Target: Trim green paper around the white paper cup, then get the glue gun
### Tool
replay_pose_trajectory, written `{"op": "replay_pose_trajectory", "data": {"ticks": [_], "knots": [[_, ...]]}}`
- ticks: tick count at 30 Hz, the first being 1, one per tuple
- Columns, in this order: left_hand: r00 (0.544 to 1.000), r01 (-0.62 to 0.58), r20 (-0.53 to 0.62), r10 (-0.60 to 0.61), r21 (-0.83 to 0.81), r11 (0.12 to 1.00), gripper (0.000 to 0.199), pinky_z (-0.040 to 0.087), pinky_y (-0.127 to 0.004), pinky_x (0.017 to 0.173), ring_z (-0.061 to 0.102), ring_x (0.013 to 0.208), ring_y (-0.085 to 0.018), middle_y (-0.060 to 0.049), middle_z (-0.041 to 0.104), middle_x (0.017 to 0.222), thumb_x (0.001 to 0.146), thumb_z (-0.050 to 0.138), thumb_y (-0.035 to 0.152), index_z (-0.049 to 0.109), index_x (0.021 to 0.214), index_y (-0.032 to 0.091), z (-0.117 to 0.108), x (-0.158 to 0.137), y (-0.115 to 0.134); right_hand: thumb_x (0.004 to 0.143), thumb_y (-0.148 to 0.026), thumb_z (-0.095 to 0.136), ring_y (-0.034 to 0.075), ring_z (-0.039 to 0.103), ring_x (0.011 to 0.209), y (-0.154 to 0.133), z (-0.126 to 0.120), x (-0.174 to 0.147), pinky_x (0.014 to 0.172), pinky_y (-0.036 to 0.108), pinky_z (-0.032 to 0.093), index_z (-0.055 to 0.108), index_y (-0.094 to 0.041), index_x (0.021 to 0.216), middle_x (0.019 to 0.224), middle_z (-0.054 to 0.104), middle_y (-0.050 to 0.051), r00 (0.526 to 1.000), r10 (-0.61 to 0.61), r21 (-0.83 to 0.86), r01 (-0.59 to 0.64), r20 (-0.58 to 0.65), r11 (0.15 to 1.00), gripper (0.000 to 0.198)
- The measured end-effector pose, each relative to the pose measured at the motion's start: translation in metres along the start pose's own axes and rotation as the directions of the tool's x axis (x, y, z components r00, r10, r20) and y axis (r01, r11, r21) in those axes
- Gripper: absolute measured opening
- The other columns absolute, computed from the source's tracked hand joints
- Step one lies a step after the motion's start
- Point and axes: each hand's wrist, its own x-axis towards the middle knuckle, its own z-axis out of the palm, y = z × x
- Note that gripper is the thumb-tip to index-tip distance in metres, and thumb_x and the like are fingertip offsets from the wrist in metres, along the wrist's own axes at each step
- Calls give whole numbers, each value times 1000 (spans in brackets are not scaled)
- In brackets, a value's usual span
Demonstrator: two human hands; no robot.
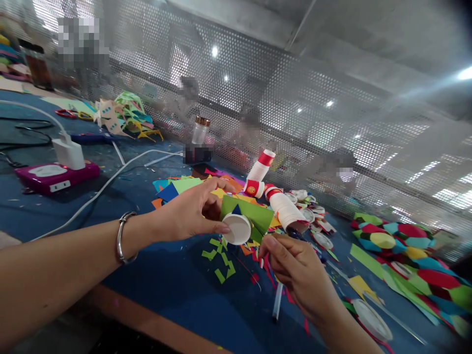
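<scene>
Left hand (191, 211): I see it raised over the blue table (177, 290), thumb and fingers pinched on a small white paper cup (236, 228) and the green paper piece (250, 216) pressed against it. The cup's open mouth faces the camera; the green piece sits behind and above it, tilted. A metal bracelet (125, 237) is on that wrist.

Right hand (298, 270): just beside and below the cup, fingers curled inward, thumb tip close to the lower edge of the green piece. I cannot tell whether it grips anything.

Under the hands: green paper scraps (221, 258) and red slivers scattered on the table, plus a thin white stick (277, 302) lying near the right hand.

Behind: a sheaf of coloured paper sheets (180, 188), several toppled red-and-white cups (273, 196). Far right: a multicoloured paper mosaic (409, 265). Far left: a magenta device (55, 176) with a white plug and cable. A perforated metal screen (295, 108) backs the table.
</scene>
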Motion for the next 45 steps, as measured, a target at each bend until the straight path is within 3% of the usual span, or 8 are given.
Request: {"op": "replay_pose_trajectory", "data": {"ticks": [34, 45], "knots": [[999, 17, 51, -19, 34, 999, 77, 41, -28, 64, 59, 71, -15, 6, 63, 76, 79, 83, 30, 35, 139, 23, -3, -1, -1, 91, -67, 62, 8, 18, 47, 3, -6, 2, 44, 27, 13, 65, -20, 74, 52, 26, -9, 996, -48, -183, 60, 68, 981, 51], [998, 54, 39, -51, -81, 995, 69, 45, -28, 66, 60, 70, -13, 7, 62, 76, 76, 85, 26, 38, 127, 23, -2, 0, 0, 92, -68, 60, 8, 18, 47, 3, -6, 2, 45, 27, 14, 65, -19, 74, 52, 27, -9, 996, -55, -208, 68, 66, 976, 52]]}}
